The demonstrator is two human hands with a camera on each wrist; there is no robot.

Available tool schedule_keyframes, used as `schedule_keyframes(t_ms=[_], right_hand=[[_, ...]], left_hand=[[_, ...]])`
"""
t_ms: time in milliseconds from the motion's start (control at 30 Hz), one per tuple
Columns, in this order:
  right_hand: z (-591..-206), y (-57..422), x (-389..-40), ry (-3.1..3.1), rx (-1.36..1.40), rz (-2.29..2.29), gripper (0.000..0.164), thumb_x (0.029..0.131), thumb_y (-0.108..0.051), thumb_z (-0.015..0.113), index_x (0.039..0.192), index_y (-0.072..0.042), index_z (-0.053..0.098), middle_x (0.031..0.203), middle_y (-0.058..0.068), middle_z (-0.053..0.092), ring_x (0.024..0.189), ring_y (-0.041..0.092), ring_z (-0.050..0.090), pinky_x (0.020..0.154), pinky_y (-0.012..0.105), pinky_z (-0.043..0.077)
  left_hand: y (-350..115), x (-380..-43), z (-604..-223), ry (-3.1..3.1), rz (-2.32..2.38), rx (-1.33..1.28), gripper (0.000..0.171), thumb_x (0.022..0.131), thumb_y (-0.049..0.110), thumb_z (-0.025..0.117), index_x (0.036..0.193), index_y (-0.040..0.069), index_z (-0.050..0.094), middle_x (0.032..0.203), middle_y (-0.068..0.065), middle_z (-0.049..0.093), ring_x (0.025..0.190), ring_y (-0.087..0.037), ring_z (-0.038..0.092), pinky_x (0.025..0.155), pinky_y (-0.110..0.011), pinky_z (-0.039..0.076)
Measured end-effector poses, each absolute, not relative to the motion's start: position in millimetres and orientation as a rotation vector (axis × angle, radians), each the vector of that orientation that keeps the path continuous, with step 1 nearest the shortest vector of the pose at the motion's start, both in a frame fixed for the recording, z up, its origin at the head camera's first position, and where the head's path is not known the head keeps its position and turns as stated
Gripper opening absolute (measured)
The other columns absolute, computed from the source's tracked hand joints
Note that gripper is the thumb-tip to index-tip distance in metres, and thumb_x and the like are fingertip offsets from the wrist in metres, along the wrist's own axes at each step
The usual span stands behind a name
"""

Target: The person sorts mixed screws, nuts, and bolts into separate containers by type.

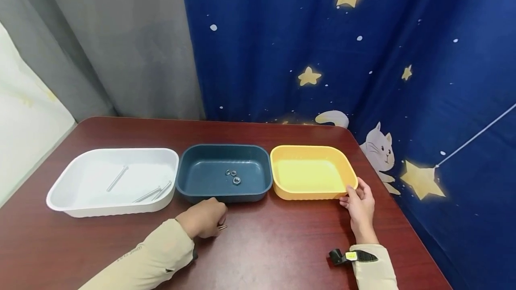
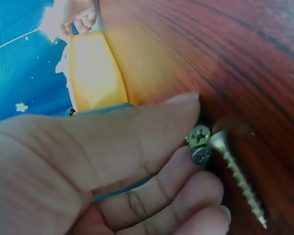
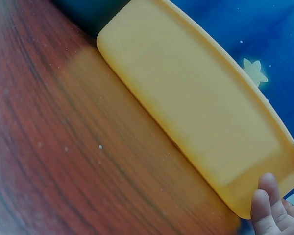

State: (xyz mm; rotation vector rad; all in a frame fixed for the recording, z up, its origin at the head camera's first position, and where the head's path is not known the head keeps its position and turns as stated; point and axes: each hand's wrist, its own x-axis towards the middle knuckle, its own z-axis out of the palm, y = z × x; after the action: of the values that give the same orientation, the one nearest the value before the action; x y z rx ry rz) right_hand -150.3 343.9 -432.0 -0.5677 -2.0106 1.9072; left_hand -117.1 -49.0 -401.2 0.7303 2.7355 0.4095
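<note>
Just in front of the dark blue bin, my left hand (image 1: 203,218) is low over the table. In the left wrist view its thumb and fingers pinch two screws (image 2: 200,136), cross-slotted heads facing the camera. A third screw (image 2: 240,178), pointed and threaded, lies right at the fingertips; whether it is gripped too, I cannot tell. At the near right corner of the yellow bin (image 1: 310,195), my right hand (image 1: 361,209) grips the rim, thumb above and fingers against the outer wall. The yellow bin has nothing inside it.
Left of the yellow bin stands the dark blue bin (image 1: 242,198), holding three small nuts (image 1: 236,181). A white bin (image 1: 109,211) at the left holds three long bolts (image 1: 117,179). The bins form a row on the reddish wooden table (image 1: 282,245). Curtains (image 1: 262,57) hang behind.
</note>
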Motion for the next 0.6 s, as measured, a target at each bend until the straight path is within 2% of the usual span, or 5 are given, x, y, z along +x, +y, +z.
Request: schedule_keyframes(t_ms=[167, 300, 600], right_hand=[[-433.3, 342.5, -150.8, -2.02, -0.558, 1.904, 0.053, 0.099, -0.016, 0.055, 0.148, -0.008, 0.034, 0.112, 0.005, 0.051, 0.058, 0.006, 0.059, 0.058, 0.017, 0.052], [-433.0, 342.6, -150.2, -2.023, -0.558, 1.896, 0.053, 0.099, -0.016, 0.055, 0.148, -0.008, 0.034, 0.114, 0.007, 0.051, 0.057, 0.006, 0.059, 0.057, 0.017, 0.052], [-431.9, 343.8, -149.7, -2.035, -0.551, 1.885, 0.053, 0.1, -0.016, 0.054, 0.148, -0.007, 0.033, 0.118, 0.01, 0.049, 0.057, 0.005, 0.058, 0.057, 0.016, 0.052]], left_hand=[[-48.6, -117.0, -401.6, 2.74, 0.361, 0.777, 0.033, 0.078, 0.005, 0.076, 0.06, 0.017, 0.052, 0.056, 0.008, 0.047, 0.054, -0.01, 0.048, 0.053, -0.028, 0.045], [-45.3, -115.9, -401.5, 2.745, 0.29, 0.775, 0.03, 0.08, 0.004, 0.074, 0.061, 0.015, 0.052, 0.059, 0.004, 0.051, 0.057, -0.011, 0.051, 0.056, -0.03, 0.048], [-37.2, -114.6, -403.3, 2.824, 0.219, 0.763, 0.024, 0.074, -0.001, 0.075, 0.062, 0.009, 0.057, 0.063, -0.007, 0.059, 0.06, -0.018, 0.061, 0.057, -0.036, 0.053]])
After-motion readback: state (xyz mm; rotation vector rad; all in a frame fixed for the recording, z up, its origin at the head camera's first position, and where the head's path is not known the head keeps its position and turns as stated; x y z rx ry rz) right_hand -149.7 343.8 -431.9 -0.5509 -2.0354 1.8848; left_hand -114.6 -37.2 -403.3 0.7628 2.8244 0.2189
